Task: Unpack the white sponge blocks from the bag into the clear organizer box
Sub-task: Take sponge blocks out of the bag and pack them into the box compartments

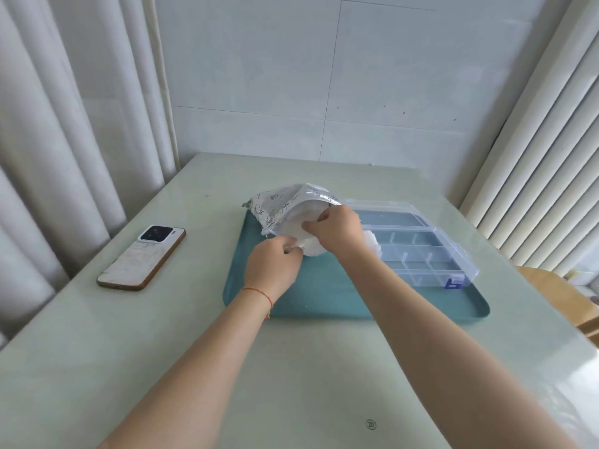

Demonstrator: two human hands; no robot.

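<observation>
A silvery foil bag (278, 205) with printed drawings lies on the teal tray (324, 286), its mouth facing me. My left hand (272, 264) pinches the lower lip of the bag's mouth. My right hand (337, 231) grips the upper lip, with fingertips curled over the edge. White material (311, 247) shows in the bag's mouth between my hands. The clear organizer box (418, 251) stands open on the tray to the right, with its lid laid back. A white sponge block (372, 243) sits at the box's left end, partly hidden by my right wrist.
A phone (142, 257) lies face down on the pale green table (227, 367), left of the tray. Curtains hang at the left, a ribbed white panel stands at the right, and a brown cardboard box (564, 299) sits past the table's right edge.
</observation>
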